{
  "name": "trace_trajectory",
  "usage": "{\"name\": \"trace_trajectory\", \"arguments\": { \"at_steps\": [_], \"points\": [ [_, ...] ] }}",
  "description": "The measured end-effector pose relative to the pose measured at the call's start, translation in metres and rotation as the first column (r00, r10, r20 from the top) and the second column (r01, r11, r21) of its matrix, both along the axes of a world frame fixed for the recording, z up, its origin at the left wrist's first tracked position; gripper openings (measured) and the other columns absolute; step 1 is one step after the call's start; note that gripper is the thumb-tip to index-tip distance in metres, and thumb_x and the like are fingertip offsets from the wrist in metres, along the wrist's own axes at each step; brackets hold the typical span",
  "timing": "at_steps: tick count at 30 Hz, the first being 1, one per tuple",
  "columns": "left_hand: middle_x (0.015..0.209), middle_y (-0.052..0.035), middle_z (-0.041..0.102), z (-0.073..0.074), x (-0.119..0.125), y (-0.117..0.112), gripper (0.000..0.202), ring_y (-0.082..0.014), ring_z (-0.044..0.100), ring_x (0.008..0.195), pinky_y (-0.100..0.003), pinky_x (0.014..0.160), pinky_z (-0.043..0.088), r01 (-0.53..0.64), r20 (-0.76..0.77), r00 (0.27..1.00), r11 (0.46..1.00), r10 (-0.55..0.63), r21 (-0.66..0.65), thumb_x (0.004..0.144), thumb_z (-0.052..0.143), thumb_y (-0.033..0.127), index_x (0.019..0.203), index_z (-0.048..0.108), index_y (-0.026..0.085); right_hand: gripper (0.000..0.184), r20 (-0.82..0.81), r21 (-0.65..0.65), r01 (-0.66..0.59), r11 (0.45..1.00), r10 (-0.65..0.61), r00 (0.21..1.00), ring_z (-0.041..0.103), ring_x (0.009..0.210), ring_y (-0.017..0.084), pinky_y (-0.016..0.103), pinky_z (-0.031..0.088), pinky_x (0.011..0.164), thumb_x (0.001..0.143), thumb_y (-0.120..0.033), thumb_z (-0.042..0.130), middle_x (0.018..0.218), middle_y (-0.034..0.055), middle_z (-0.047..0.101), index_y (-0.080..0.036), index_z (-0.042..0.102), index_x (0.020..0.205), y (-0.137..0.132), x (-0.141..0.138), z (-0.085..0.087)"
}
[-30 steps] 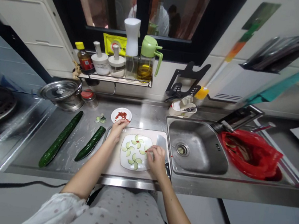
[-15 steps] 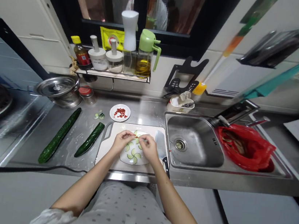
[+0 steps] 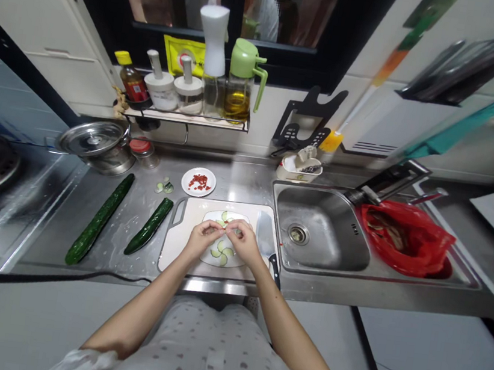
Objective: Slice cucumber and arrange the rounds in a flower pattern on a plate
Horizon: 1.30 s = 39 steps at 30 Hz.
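My left hand (image 3: 201, 238) and my right hand (image 3: 243, 243) meet fingertip to fingertip above a white plate (image 3: 236, 263). Both are closed in a pinch on a tiny red piece (image 3: 225, 227), mostly hidden by the fingers. Thin cucumber slices (image 3: 223, 259) lie on the plate in curved, petal-like groups; my hands cover part of them. Under the plate is a white cutting board (image 3: 175, 248). A knife (image 3: 264, 230) lies on its right side, black handle toward me. Behind the board, a small white dish (image 3: 186, 185) carries chopped red pieces (image 3: 200, 182).
Left on the steel counter lie a long cucumber (image 3: 100, 220), a cut cucumber (image 3: 149, 227) and cucumber scraps (image 3: 165, 186). A lidded pot (image 3: 97, 147) and red-capped jar (image 3: 142, 152) stand behind. To the right are the sink (image 3: 327, 232) and a red plastic bag (image 3: 407, 242).
My hands have drawn closer together, fingertips now touching, and sit slightly nearer to me over the plate. The red piece between them shows less. The whole view has shifted a little.
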<state>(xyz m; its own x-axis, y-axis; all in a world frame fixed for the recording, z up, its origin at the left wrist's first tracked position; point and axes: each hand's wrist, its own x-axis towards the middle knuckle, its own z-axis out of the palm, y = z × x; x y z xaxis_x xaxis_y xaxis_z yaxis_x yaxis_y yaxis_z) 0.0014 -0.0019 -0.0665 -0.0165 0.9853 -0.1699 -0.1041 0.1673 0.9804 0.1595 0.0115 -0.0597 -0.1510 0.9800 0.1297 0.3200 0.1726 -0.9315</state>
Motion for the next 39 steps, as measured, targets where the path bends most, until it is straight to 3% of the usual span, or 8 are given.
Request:
{"name": "trace_trajectory", "arguments": {
  "at_steps": [8, 13, 21, 26, 33, 39],
  "points": [
    [0.076, -0.0002, 0.063, 0.002, -0.003, -0.002, 0.025, -0.0104, 0.049, 0.067, -0.022, 0.065, 0.039, 0.023, -0.015, 1.000, 1.000, -0.023, -0.006, 0.067, 0.076, 0.034, 0.082, 0.068, 0.016, 0.012, 0.042, 0.037, -0.017, 0.999, 0.015, 0.999, 0.055, 0.102, 0.021, 0.032, 0.044, 0.078, 0.084, -0.030, 0.060, 0.100, 0.0063, 0.066, -0.022, 0.065, 0.077, -0.002, 0.004, -0.002],
    [0.078, -0.0014, 0.066, 0.001, -0.006, -0.003, 0.023, -0.0107, 0.049, 0.066, -0.023, 0.064, 0.039, 0.059, -0.161, 0.985, 0.998, -0.056, 0.013, 0.072, 0.070, 0.038, 0.079, 0.070, 0.016, 0.012, 0.100, 0.090, -0.027, 0.996, 0.018, 0.995, 0.055, 0.102, 0.022, 0.038, 0.041, 0.090, 0.085, -0.029, 0.059, 0.099, 0.0059, 0.065, -0.022, 0.065, 0.077, -0.006, 0.006, -0.004],
    [0.073, -0.0015, 0.066, -0.014, -0.004, -0.007, 0.027, -0.0109, 0.048, 0.061, -0.023, 0.059, 0.037, 0.121, -0.298, 0.947, 0.993, -0.119, -0.013, 0.074, 0.064, 0.042, 0.078, 0.071, 0.016, 0.013, 0.218, 0.077, -0.058, 0.995, 0.040, 0.975, 0.052, 0.104, 0.022, 0.038, 0.038, 0.094, 0.087, -0.027, 0.056, 0.099, 0.0057, 0.063, -0.022, 0.065, 0.079, -0.014, 0.007, -0.002],
    [0.081, -0.0010, 0.069, -0.016, -0.011, -0.016, 0.023, -0.0122, 0.053, 0.064, -0.024, 0.063, 0.040, 0.147, -0.537, 0.831, 0.988, -0.144, -0.037, 0.078, 0.062, 0.039, 0.084, 0.072, 0.020, 0.014, 0.365, 0.069, -0.085, 0.994, 0.054, 0.929, 0.048, 0.103, 0.022, 0.037, 0.036, 0.093, 0.088, -0.025, 0.055, 0.100, 0.0058, 0.063, -0.022, 0.065, 0.079, -0.027, 0.008, -0.009],
    [0.092, -0.0014, 0.069, -0.007, -0.013, -0.028, 0.014, -0.0212, 0.058, 0.096, -0.035, 0.088, 0.037, 0.177, -0.800, 0.566, 0.977, -0.198, -0.117, 0.081, 0.063, 0.032, 0.090, 0.071, 0.025, 0.014, 0.582, 0.044, -0.093, 0.995, 0.050, 0.811, 0.041, 0.110, 0.025, 0.043, 0.026, 0.094, 0.088, -0.023, 0.056, 0.108, 0.0061, 0.061, -0.022, 0.066, 0.079, -0.042, 0.004, -0.030],
    [0.094, -0.0026, 0.069, -0.009, -0.007, -0.032, 0.014, -0.0226, 0.056, 0.099, -0.036, 0.088, 0.033, 0.196, -0.831, 0.500, 0.966, -0.246, -0.168, 0.084, 0.061, 0.032, 0.092, 0.070, 0.026, 0.013, 0.627, 0.047, -0.122, 0.991, 0.066, 0.776, 0.038, 0.113, 0.026, 0.045, 0.026, 0.094, 0.088, -0.023, 0.055, 0.114, 0.0073, 0.058, -0.021, 0.066, 0.082, -0.043, 0.004, -0.038]
  ]
}}
